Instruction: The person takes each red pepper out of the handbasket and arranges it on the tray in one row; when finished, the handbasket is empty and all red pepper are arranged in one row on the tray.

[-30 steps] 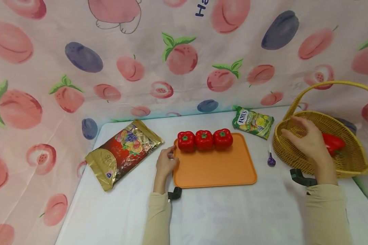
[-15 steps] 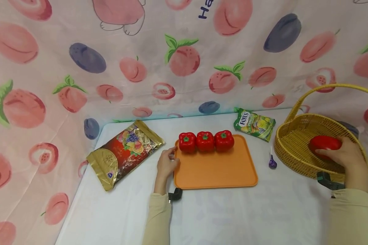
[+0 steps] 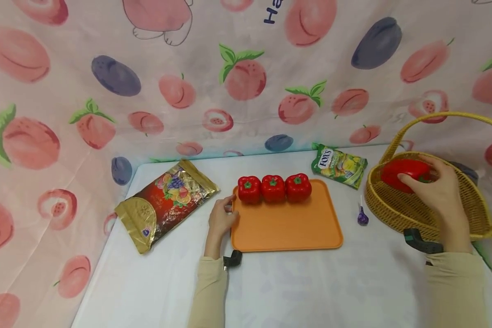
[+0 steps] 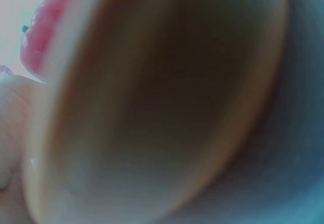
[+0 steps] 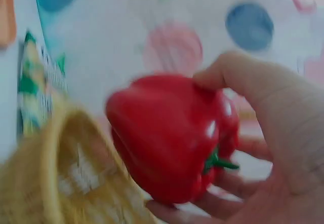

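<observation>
A red bell pepper [image 5: 167,138] with a green stem is in the grip of my right hand [image 3: 440,184], thumb on one side and fingers round the other. In the head view it is at the left part of the yellow wicker basket [image 3: 393,214], overlapping the rim; the right wrist view has it above the opening. My left hand [image 3: 221,221] holds the left rim of an orange tray [image 3: 287,228], its thumb over the edge. Three more red bell peppers [image 3: 273,188] stand in a row along the tray's far side. A blurred brown shape fills most of the left wrist view.
A gold and red snack bag [image 3: 166,205] lies left of the tray. Behind its right corner is a green FOX'S candy bag [image 3: 339,165]. Between tray and basket lies a purple-wrapped lollipop [image 3: 362,216]. The basket's tall handle [image 3: 447,114] arches over it; a fruit-print cloth hangs behind.
My right hand reached into the basket, took hold of the red bell pepper, and has brought it up and to the left. My left hand stays at the tray's rim.
</observation>
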Demonstrator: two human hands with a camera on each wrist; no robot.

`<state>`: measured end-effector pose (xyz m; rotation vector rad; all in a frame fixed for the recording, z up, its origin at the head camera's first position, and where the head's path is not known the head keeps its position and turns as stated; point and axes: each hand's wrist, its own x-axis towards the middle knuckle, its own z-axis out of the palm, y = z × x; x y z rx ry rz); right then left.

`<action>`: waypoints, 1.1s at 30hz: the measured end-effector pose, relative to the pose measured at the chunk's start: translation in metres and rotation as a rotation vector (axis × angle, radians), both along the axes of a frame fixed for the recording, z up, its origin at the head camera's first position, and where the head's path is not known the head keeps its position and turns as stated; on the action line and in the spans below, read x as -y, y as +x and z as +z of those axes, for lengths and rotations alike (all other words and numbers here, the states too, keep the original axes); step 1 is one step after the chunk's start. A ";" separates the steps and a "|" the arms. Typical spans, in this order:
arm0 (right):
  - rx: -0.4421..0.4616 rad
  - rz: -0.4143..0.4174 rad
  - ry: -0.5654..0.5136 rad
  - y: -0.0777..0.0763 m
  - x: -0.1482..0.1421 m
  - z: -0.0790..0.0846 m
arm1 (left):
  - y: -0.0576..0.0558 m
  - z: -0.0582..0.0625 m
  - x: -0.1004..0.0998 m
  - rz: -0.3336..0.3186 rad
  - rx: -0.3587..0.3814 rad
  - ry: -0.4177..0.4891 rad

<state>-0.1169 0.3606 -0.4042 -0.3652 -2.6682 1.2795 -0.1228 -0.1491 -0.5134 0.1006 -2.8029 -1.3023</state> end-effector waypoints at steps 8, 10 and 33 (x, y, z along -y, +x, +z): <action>0.016 0.320 0.063 -0.033 0.073 0.001 | 0.000 -0.002 -0.003 0.007 -0.009 0.004; 0.032 0.369 0.083 -0.040 0.084 -0.007 | 0.000 -0.002 -0.005 0.001 -0.004 0.004; -0.008 0.521 0.151 -0.049 0.121 -0.053 | -0.002 0.001 -0.014 -0.013 0.002 0.025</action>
